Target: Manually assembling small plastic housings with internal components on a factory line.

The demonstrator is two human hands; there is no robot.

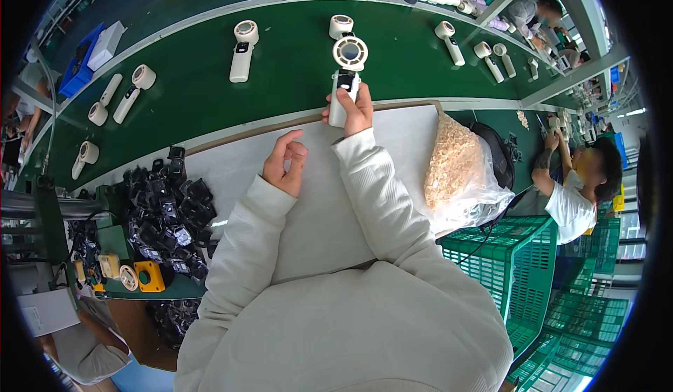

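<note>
The right hand (357, 114) grasps a cream, round-headed plastic handheld fan (345, 79), any lettering too small to read; the left hand (285, 166) hangs half-curled, empty.

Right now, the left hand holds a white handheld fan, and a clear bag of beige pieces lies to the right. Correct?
No: the head view shows the right hand holding the white handheld fan, not the left hand. The clear bag of beige pieces does lie to the right.

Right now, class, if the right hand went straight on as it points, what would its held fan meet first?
Probably the cream handheld fan on the green belt, just beyond the held fan, though depth is unclear and it might pass above.
</note>
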